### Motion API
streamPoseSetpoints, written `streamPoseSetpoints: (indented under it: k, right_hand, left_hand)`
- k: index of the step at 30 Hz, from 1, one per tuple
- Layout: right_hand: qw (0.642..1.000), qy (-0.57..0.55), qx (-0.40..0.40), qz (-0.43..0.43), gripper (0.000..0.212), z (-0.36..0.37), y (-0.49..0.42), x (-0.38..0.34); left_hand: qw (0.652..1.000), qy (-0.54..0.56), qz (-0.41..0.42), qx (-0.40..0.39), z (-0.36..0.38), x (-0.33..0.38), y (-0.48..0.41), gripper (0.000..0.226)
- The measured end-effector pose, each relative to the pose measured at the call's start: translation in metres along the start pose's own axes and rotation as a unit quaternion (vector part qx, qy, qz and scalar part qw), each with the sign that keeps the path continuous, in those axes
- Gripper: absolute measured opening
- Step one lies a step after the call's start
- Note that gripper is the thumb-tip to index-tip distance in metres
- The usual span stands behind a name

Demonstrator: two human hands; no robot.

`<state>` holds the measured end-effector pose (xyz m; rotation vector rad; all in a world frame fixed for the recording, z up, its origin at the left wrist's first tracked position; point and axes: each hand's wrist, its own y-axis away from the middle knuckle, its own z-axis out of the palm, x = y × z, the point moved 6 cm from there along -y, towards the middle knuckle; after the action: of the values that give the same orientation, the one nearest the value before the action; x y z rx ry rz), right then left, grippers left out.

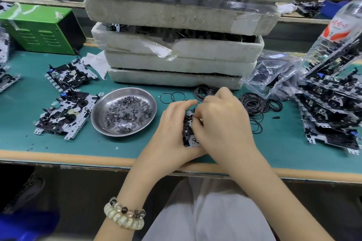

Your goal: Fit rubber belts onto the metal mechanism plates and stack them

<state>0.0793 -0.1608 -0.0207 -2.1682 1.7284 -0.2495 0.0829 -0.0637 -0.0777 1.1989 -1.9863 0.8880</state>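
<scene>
Left hand grips the mechanism plate; right hand fingers pinch its top, belt hidden. Fitting step, I'd say. Next: seat it, then stack

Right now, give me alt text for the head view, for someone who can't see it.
The left hand and right hand grip one mechanism plate at the table's near edge, the right curled over its top. Rubber belts lie behind, a steel dish of small rings left, stacked plates right.
</scene>
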Motion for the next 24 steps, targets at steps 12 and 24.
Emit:
streamPoseSetpoints:
  k: [12, 24]
  right_hand:
    - [0.998, 0.001, -0.052, -0.019, 0.021, 0.003, -0.013, 0.013]
    - [0.99, -0.13, -0.052, 0.012, 0.005, 0.004, -0.014, 0.027]
  left_hand:
    - [1.0, -0.026, 0.013, 0.0, 0.0, 0.002, -0.001, 0.092]
    - [0.998, -0.022, 0.027, 0.044, -0.006, 0.004, 0.002, 0.107]
